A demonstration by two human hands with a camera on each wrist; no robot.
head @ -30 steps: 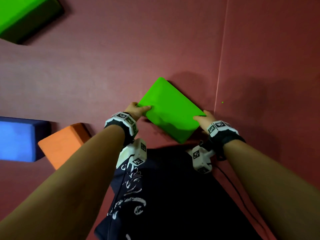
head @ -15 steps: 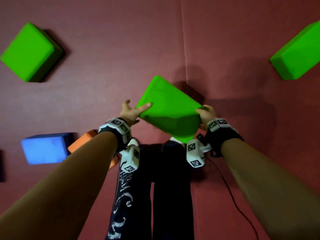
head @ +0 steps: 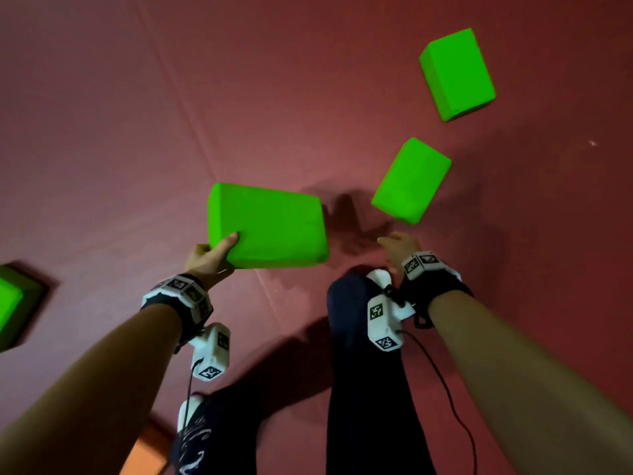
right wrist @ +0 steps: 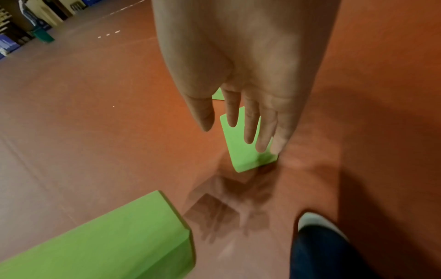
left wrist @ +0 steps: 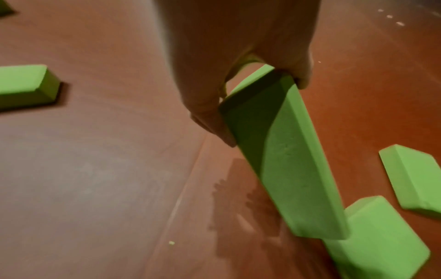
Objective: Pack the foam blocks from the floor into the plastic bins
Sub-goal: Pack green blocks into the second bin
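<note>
My left hand (head: 214,253) grips a green foam block (head: 269,226) by its near left corner and holds it above the red floor; the left wrist view shows thumb and fingers pinching the block (left wrist: 284,160) at its end. My right hand (head: 394,246) is empty, its fingers (right wrist: 249,120) straight and spread, hovering above a second green block (head: 411,180) that lies on the floor just beyond it. A third green block (head: 457,73) lies farther off at the upper right. No plastic bin is in view.
Another green block (head: 10,303) lies at the left edge, and an orange block (head: 144,454) shows at the bottom by my legs. My dark trousers and a white shoe (right wrist: 317,220) stand below the right hand. A floor seam (head: 191,128) runs diagonally.
The right hand let go of the green block, which the left hand now holds alone. The view swung right, bringing two more green blocks into sight; the blue block left the view.
</note>
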